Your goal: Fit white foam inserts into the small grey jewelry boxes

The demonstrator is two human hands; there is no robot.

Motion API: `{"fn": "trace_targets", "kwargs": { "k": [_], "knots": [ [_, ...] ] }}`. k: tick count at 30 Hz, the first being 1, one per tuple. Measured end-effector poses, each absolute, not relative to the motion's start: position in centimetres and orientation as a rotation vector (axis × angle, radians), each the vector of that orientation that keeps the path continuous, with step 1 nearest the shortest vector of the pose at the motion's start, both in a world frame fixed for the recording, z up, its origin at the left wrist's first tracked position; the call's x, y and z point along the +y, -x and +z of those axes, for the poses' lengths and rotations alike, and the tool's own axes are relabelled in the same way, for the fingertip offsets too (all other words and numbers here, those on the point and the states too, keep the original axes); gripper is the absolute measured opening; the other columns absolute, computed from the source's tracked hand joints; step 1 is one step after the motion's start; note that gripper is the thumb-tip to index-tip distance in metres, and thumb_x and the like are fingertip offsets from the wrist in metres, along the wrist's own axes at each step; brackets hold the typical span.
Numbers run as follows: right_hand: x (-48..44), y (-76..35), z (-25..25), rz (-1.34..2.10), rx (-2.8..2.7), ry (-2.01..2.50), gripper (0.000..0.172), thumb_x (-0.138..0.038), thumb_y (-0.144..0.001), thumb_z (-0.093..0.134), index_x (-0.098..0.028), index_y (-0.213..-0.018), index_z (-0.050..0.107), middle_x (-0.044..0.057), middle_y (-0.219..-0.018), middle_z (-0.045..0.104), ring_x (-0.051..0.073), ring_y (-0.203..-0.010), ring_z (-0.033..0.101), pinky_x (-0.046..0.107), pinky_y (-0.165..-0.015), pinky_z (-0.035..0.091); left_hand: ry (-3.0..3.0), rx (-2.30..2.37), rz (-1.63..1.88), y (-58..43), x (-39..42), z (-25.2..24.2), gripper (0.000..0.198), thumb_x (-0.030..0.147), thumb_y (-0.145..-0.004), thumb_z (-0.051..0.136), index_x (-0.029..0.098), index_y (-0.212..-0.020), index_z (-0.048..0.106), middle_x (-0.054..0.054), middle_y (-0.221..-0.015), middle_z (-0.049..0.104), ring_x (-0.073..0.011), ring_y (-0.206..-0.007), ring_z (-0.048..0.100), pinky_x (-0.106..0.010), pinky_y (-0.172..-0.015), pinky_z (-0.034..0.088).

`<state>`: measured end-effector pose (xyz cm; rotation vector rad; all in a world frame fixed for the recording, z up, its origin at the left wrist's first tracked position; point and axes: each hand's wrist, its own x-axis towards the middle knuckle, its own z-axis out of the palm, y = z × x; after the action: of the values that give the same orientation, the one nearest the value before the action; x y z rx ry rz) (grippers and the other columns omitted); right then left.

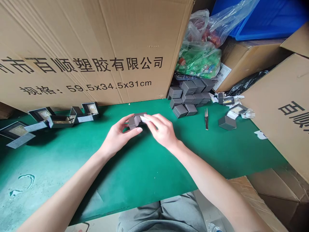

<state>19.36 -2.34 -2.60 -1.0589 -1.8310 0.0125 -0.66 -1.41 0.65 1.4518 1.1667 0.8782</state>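
Left hand: your left hand [118, 135] clasps a grey box [132, 122] from the near left, fingers curled against it;
Right hand: your right hand [160, 129] grasps the same box from the right, fingertips [147, 120] pressing a white strip [143, 119] against it;
Box: held just above the green worktop [145, 167], near its far edge, between your hands; its exact contact with the worktop cannot be told;
Left of you: open grey boxes [60, 120] with white strips, lined along the far-left edge;
Right of you: a stack of grey boxes [188, 98] at the far edge, then tweezers [206, 119], a lone box [227, 122] and white scraps [247, 113] towards the far-right corner;
Behind: a printed carton [72, 54] stands along the far edge;
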Motion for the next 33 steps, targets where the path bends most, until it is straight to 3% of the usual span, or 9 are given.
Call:
{"fn": "trace_targets", "kwargs": {
  "k": [4, 8, 20, 29, 33],
  "knots": [
    [-2.4, -19.1, -2.9, -0.042, -1.802, 1.118, 0.017, -0.029, -0.104, 0.054, -0.020, -0.109, 0.068, 0.006, -0.098, 0.077, 0.015, -0.079, 0.071, 0.027, -0.072, 0.058, -1.473, 1.125, 0.969, 0.0, -1.9, 0.0, 0.062, 0.047, -0.070, 0.088, 0.023, -0.119, 0.059, -0.006, -0.112, 0.071, -0.0253, -0.114, 0.064, -0.041, -0.101, 0.054],
    [-2.5, -19.0, -2.8, -0.070, -1.820, 1.134, 0.016, -0.028, -0.103, 0.057, -0.021, -0.096, 0.068, 0.004, -0.088, 0.076, 0.015, -0.075, 0.069, 0.027, -0.070, 0.055, -1.483, 1.121, 0.983, -0.2, -2.2, -0.5, 0.056, 0.046, -0.069, 0.089, 0.024, -0.108, 0.055, -0.005, -0.112, 0.069, -0.0238, -0.112, 0.064, -0.037, -0.092, 0.058],
    [-2.6, -19.1, -3.1, 0.184, -1.770, 1.186, 0.024, -0.033, -0.104, 0.053, -0.024, -0.108, 0.075, 0.008, -0.104, 0.074, 0.018, -0.093, 0.071, 0.032, -0.088, 0.058, -1.484, 1.152, 0.913, -0.3, -2.3, -0.2, 0.055, 0.049, -0.072, 0.086, 0.024, -0.109, 0.053, -0.006, -0.116, 0.068, -0.0259, -0.115, 0.064, -0.040, -0.095, 0.058],
    [-2.5, -19.2, -3.1, 0.118, -1.748, 1.168, 0.022, -0.035, -0.104, 0.053, -0.023, -0.106, 0.072, 0.007, -0.102, 0.071, 0.016, -0.086, 0.069, 0.029, -0.078, 0.057, -1.486, 1.099, 0.877, 0.0, -2.1, -0.6, 0.053, 0.047, -0.073, 0.086, 0.023, -0.109, 0.054, -0.004, -0.109, 0.069, -0.0239, -0.109, 0.066, -0.042, -0.098, 0.057],
    [-2.3, -19.3, -3.2, 0.119, -1.738, 1.201, 0.023, -0.034, -0.103, 0.055, -0.023, -0.115, 0.070, 0.007, -0.102, 0.068, 0.016, -0.084, 0.068, 0.029, -0.077, 0.057, -1.478, 1.094, 0.870, 0.0, -2.0, -0.5, 0.054, 0.047, -0.072, 0.086, 0.022, -0.109, 0.055, -0.005, -0.109, 0.069, -0.0234, -0.107, 0.067, -0.042, -0.099, 0.057]
  ]
}}
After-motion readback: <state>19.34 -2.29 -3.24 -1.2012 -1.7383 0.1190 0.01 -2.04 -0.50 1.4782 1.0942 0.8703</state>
